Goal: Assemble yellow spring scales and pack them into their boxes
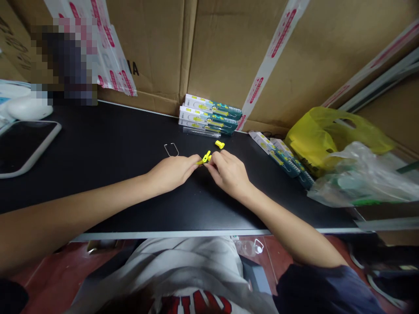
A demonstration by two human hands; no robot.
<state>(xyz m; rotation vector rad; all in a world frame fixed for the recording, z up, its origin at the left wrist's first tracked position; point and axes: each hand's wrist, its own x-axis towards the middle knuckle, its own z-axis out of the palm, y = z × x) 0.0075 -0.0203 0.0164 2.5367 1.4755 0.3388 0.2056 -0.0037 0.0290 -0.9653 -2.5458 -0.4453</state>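
Near the middle of the black table, my left hand [175,172] is closed on a small yellow plastic part [206,157]. My right hand [230,172] pinches at the same part from the other side, its fingertips close to those of my left. What the right fingertips hold is partly hidden behind them. A second yellow plastic piece [219,144] lies on the table just beyond my right hand. Beyond my left hand rests a bent metal wire loop [171,149]. Behind these lies a clear plastic tube [202,132].
Printed boxes [209,117] are stacked against the cardboard at the back. More flat boxes [276,152] lie at right, beside a yellow plastic bag [314,135] and a clear bag [369,179]. A phone [26,146] lies far left. The table's front edge [196,234] runs before my lap.
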